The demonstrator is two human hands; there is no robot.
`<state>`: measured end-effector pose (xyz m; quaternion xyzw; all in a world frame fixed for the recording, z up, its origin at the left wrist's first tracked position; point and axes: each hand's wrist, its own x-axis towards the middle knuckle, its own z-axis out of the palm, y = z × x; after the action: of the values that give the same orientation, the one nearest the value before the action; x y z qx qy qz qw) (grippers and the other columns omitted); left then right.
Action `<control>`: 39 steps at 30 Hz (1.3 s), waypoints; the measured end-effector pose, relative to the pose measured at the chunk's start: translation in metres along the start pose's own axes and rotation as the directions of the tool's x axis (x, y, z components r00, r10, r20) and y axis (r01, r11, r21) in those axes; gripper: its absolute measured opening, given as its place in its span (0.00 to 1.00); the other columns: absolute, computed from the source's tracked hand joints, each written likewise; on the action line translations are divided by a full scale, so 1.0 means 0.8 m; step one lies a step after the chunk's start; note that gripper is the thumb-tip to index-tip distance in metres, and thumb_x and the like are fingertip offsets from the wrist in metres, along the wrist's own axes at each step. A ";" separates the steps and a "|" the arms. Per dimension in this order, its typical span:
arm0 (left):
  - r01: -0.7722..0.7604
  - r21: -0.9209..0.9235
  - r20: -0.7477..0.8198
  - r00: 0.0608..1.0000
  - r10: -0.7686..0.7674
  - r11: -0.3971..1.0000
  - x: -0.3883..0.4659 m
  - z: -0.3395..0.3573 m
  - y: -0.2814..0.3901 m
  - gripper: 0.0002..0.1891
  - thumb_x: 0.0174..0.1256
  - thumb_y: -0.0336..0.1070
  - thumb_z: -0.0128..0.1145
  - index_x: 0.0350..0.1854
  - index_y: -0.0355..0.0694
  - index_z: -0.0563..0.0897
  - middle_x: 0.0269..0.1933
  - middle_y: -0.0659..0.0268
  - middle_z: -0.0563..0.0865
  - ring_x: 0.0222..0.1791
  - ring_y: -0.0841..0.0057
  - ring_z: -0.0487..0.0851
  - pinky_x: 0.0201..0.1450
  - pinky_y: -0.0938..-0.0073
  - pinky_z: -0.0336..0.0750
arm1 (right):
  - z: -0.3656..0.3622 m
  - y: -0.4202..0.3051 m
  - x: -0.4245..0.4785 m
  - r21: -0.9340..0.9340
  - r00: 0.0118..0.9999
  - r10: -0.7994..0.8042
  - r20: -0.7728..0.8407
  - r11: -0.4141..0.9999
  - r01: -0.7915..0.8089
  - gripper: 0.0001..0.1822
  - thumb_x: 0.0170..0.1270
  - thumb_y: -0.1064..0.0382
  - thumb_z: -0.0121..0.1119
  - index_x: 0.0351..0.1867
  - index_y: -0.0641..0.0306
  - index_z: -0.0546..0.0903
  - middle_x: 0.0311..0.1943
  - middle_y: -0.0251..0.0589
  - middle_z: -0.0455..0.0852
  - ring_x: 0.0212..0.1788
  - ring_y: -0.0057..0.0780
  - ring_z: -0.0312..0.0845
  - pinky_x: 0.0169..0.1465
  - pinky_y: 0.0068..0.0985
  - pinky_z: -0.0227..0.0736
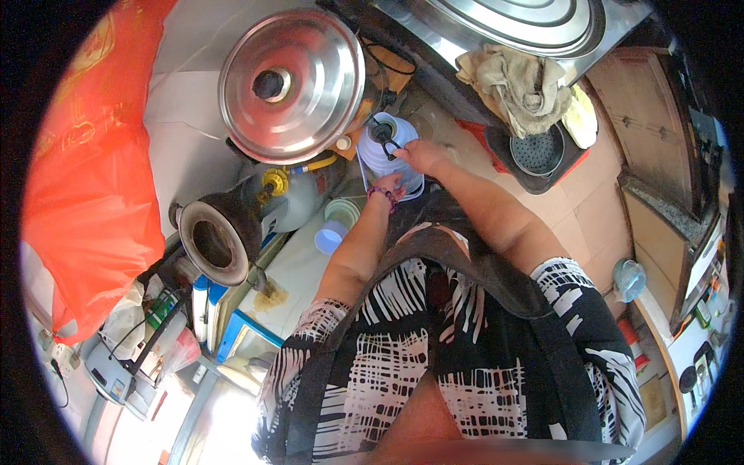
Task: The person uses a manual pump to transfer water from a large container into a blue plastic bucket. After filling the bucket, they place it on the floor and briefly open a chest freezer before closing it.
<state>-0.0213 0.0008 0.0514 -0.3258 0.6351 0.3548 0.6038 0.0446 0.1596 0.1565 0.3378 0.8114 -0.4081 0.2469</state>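
Observation:
A lavender vacuum flask (379, 164) stands before me, its round mouth uncovered towards me. My right hand (423, 156) pinches the black loop handle of a dark implement (382, 132) that sits in the flask's mouth; what kind it is, I cannot tell. Low on the flask's near side, my left hand (395, 185) is curled against its wall, with a purple bead bracelet (383, 197) at the wrist. A thin lavender carrying handle (362, 170) runs down the flask's left side. Left of that wrist are a pale blue cup (330, 236) and a pale green container (344, 210).
A large steel lid (317, 87) overhangs the flask's left. Below it lie a grey gas cylinder (302, 200) and a sooty burner (212, 241). A red bag (99, 192) hangs far left. To the right, a cloth (517, 87) droops above a perforated basket (537, 152) in a black bin.

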 end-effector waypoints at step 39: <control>-0.101 0.330 0.090 0.993 0.076 0.939 -0.019 0.005 0.004 0.22 0.49 0.46 0.57 0.40 0.33 0.73 0.37 0.63 0.76 0.25 0.75 0.74 0.19 0.77 0.72 | -0.027 -0.021 0.006 -0.178 0.974 0.039 0.223 0.984 0.002 0.32 0.61 0.39 0.30 0.45 0.66 0.74 0.50 0.50 0.72 0.52 0.42 0.67 0.55 0.34 0.60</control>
<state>-0.0209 0.0056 0.0668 -0.1762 0.6764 0.2812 0.6575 0.0266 0.1722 0.1736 0.2735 0.8079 -0.3678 0.3703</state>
